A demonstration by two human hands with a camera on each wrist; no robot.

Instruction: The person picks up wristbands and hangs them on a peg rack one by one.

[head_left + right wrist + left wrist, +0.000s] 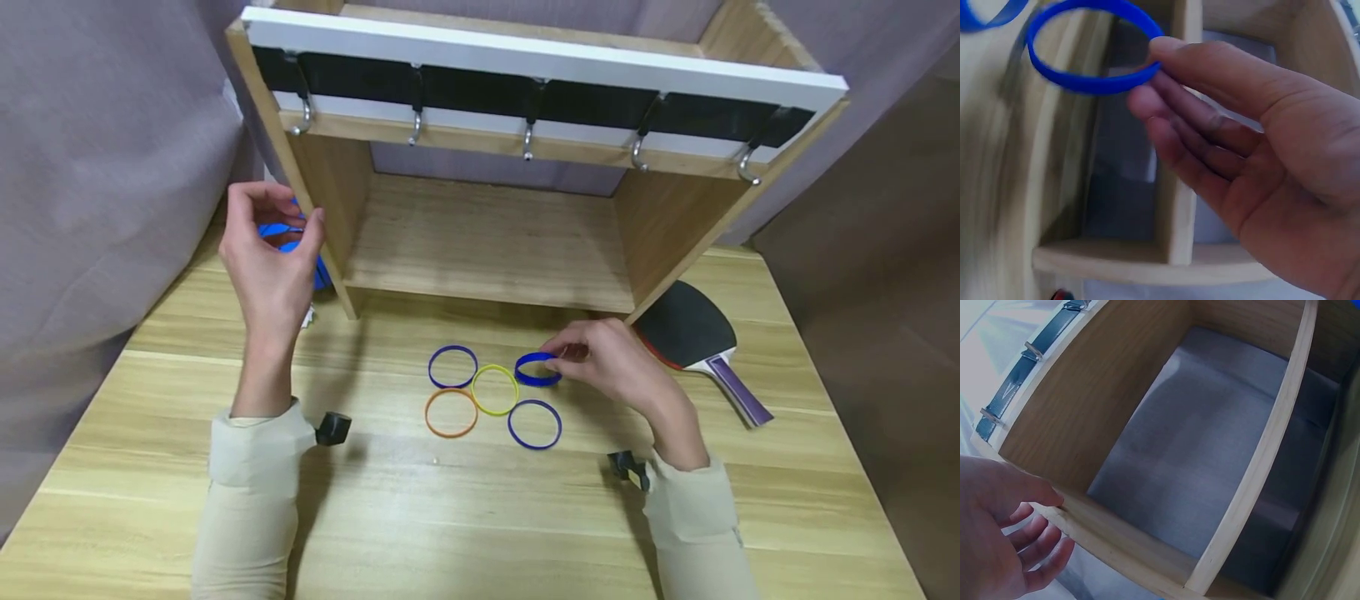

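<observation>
My left hand (273,258) grips the front edge of the left side panel (1110,544) of a wooden rack. In the left wrist view the thumb lies on the panel's edge and the fingers are on its outer side. Thumb and fingertips of my right hand (615,362) pinch a blue ring (1094,84) by its right side, in front of the rack's lower shelf. Close by on the table lie a yellow ring (495,414), an orange ring (451,435) and two thin dark blue rings, one at the back left (453,347) and one at the front right (535,447).
Several metal hooks (528,142) hang along the rack's white-and-black front rail (480,96). A table tennis paddle (686,325) with a purple handle lies right of the rack. Behind my left hand is a blue object (322,275), partly hidden. Grey cloth (97,167) surrounds the table.
</observation>
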